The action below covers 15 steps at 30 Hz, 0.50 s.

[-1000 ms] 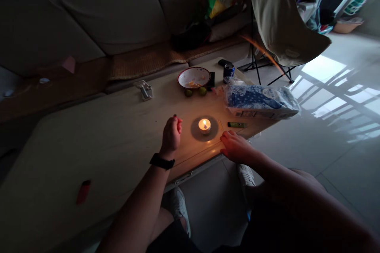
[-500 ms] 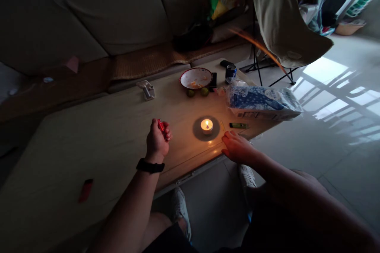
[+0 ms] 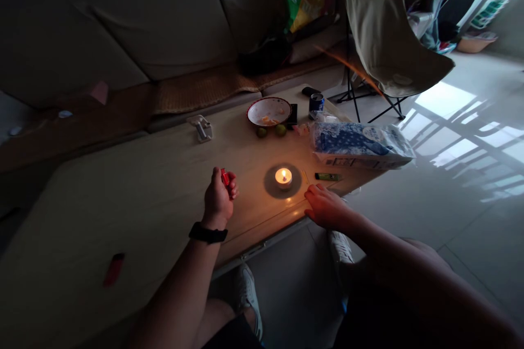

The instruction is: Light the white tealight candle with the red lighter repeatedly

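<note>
Red lighter [image 3: 224, 176] sits gripped in the left hand [image 3: 218, 200], at nine o'clock from the lit tealight [image 3: 283, 177]; the right hand [image 3: 323, 206] lies open on the bench [image 3: 241, 147] edge at four o'clock, hands apart. Hazard: either hand drifting over the flame could cause a burn.

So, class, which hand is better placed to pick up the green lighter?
The right hand, probably: it rests open near the green lighter. The left hand is closed on a red lighter, with the lit tealight between it and the green one.
</note>
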Motion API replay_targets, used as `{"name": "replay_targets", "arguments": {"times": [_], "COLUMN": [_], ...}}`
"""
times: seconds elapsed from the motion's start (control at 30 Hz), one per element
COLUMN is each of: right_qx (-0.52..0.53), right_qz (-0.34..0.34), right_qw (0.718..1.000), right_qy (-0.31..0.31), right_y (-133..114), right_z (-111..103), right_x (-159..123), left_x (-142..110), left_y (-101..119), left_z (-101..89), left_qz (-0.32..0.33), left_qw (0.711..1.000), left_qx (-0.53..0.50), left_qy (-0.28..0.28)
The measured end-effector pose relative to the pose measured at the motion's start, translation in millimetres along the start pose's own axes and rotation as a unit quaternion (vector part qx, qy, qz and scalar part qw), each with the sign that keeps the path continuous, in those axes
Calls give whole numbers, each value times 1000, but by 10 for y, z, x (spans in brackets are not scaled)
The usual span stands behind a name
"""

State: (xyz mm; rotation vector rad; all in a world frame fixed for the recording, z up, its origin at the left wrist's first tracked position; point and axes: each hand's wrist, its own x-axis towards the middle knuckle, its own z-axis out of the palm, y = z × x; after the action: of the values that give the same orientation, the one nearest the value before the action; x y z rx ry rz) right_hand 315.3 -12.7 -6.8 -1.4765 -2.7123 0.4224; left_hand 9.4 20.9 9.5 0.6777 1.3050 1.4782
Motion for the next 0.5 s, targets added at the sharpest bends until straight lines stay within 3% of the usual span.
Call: {"name": "replay_targets", "arguments": {"times": [0.5], "right_qx": [8], "right_qz": [1], "right_qw": [1000], "right_qy": [-20], "right_y": [-10], "right_z": [-42], "right_x": [-15], "left_x": [-41], "left_y": [-31], "left_z": [61], "left_qz": [-16], "left_qw": [1000], "left_qx": [4], "left_qy": [-14]}}
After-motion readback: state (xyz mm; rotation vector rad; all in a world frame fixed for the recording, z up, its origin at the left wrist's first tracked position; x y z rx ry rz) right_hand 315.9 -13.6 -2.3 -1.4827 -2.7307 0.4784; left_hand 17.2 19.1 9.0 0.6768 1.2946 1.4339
